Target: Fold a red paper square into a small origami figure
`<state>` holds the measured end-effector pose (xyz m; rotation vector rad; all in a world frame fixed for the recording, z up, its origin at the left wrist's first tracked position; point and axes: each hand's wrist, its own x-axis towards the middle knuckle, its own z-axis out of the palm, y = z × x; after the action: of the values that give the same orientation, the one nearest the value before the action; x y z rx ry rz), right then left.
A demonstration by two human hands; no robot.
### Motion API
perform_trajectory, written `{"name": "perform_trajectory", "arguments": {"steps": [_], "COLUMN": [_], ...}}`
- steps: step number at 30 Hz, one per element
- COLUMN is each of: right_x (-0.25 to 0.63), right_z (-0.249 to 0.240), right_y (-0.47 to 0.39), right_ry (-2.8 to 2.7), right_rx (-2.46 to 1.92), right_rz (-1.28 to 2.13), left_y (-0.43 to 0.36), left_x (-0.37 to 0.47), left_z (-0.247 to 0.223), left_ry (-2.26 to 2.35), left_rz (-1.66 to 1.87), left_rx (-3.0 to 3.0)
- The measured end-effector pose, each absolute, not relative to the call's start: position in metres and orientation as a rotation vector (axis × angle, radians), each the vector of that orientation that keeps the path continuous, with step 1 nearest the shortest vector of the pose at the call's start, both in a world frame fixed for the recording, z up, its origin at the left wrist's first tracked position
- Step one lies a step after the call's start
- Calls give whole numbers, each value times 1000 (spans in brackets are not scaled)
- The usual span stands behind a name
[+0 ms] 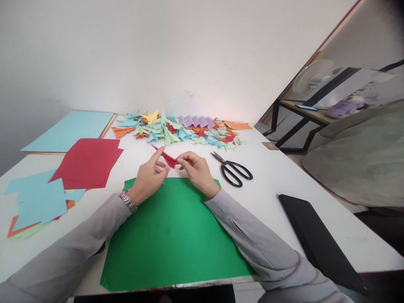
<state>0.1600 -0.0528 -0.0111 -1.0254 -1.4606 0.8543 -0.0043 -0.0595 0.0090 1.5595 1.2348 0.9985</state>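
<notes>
A small folded red paper plane (169,160) is held up above the far edge of the green sheet (176,227). My right hand (197,170) pinches its right end between thumb and fingertips. My left hand (150,174), with a watch on the wrist, is at the plane's left side. Its index finger is stretched out across the narrow pointed end, and the thumb is apart from it; whether the finger touches the paper I cannot tell. Black-handled scissors (233,169) lie with blades parted to the right of my right hand.
Many folded paper pieces (170,134) in several colours are heaped along the wall. At left lie red sheets (90,162), blue cut pieces (44,200) and a stack of large coloured sheets (71,130). A black flat object (315,235) rests near the right table edge.
</notes>
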Motion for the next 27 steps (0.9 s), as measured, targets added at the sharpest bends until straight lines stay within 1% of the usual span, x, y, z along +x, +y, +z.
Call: {"name": "perform_trajectory", "arguments": {"steps": [4, 10, 13, 17, 27], "right_x": [160, 159, 158, 157, 157], "right_z": [-11, -9, -8, -9, -6], "right_y": [-54, -56, -57, -59, -59], "right_ry": [-1576, -1545, -1421, -1386, -1301], "right_rx": [-1020, -936, -902, -878, -894], "right_rz": [771, 782, 838, 999, 1117], "left_y": [-57, -58, -59, -59, -57], "left_x": [-5, -4, -3, -4, -5], "left_z": [7, 8, 8, 8, 7], "left_ry": [1091, 971, 951, 961, 973], "left_rz": [1012, 1085, 1144, 1139, 1161], "left_rx": [1496, 1303, 1281, 1297, 1346]}}
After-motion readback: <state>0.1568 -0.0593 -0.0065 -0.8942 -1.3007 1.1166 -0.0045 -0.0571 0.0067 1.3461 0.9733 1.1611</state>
